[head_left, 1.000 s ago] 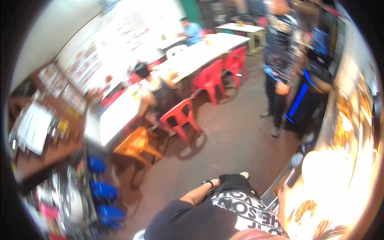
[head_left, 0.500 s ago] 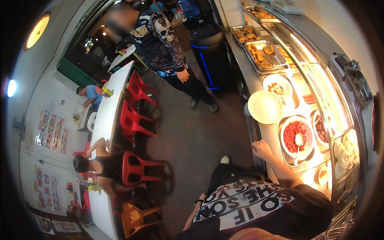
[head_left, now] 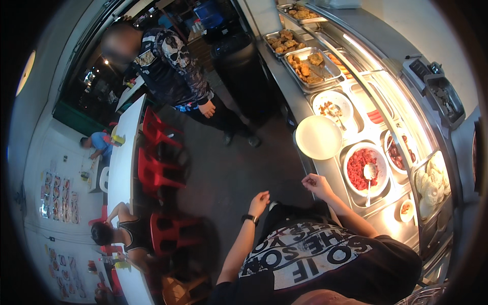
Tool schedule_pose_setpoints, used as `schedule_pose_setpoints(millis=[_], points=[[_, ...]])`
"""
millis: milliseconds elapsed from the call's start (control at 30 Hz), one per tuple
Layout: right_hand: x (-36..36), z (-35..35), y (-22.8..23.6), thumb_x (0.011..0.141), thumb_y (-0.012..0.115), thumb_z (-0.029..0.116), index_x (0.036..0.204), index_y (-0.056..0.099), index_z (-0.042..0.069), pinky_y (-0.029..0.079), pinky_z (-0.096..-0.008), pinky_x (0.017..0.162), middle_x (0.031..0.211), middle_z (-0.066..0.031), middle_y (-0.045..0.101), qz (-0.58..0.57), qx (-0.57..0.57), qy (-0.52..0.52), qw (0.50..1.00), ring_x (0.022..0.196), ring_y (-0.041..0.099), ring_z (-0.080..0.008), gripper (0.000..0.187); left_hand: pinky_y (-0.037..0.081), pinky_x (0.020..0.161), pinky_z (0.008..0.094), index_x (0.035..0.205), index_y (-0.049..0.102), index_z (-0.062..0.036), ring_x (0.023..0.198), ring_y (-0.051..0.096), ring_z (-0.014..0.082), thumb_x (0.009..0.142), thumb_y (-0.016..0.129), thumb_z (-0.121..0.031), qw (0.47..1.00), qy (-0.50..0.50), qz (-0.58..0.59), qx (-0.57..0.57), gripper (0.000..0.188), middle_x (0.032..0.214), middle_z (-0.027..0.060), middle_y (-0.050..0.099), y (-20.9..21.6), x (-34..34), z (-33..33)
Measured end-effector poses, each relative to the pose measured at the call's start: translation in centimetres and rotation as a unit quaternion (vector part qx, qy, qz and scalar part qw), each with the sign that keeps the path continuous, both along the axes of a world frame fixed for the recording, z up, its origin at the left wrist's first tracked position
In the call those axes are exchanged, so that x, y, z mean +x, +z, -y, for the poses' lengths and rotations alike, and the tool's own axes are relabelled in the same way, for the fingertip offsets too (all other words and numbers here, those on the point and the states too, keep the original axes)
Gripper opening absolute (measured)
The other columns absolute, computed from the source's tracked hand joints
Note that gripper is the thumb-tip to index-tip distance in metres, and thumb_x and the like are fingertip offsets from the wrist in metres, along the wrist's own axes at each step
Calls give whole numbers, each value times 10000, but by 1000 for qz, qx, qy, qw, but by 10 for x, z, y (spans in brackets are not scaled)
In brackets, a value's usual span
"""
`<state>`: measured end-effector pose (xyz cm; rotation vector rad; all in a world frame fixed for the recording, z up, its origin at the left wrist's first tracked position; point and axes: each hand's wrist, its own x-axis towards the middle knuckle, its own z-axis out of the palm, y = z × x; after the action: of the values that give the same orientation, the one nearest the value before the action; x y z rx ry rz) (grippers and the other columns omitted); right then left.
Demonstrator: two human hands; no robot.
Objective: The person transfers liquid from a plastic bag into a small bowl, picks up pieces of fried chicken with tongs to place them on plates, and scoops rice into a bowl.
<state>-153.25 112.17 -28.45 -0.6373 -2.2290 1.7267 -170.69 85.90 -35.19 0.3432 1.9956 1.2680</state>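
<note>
My left hand [head_left: 259, 203], with a dark band on the wrist, is raised over the floor in front of my body. Its fingers are curled in, and I see nothing in them. My right hand [head_left: 317, 185] hovers by the counter's edge, just below a pale round plate [head_left: 318, 137] and apart from it. The fingers there are bent together; whether they hold anything small is hidden. To its right stands a white bowl of red chopped food [head_left: 358, 166], with a metal serving spoon [head_left: 369, 175] resting in it.
A second bowl [head_left: 333, 104], also with a spoon, sits beyond the plate. Trays of fried food [head_left: 310, 68] line the far counter under curved glass. A person in a patterned top [head_left: 175, 66] stands across the aisle. Red chairs [head_left: 157, 173] and a long white table [head_left: 122, 168] run along the left.
My left hand has come up from beside my body into the open. The right hand has shifted slightly left. The whole view has turned, moving the counter and standing person leftward.
</note>
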Motion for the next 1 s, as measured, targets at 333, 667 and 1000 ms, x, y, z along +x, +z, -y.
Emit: schedule_pose_setpoints(millis=[333,667,1000], points=[[-25,-140,109,888,656,73,981,677,42,468,-232,615,831,-32,701,-106,81,-228,965,711,619,-82,100,573,786,477,1525,27,-44,1304,430,382,806,766,-428,968,-43,242,51,1101,1489,258,295,47,-75,-257],[-158,-278,103,791,709,77,1095,629,45,507,-303,678,1017,-78,549,21,194,-251,948,810,582,-188,316,513,849,300,1176,593,41,945,654,166,818,682,-7,962,-190,164,112,372,1069,112,678,37,-180,-292],[-328,-429,55,733,777,313,1136,645,171,430,-439,944,1221,-160,511,453,360,-205,790,1177,456,-350,447,514,809,276,1144,609,21,928,651,143,840,672,-25,987,-95,87,93,314,1047,90,690,109,-441,-367]])
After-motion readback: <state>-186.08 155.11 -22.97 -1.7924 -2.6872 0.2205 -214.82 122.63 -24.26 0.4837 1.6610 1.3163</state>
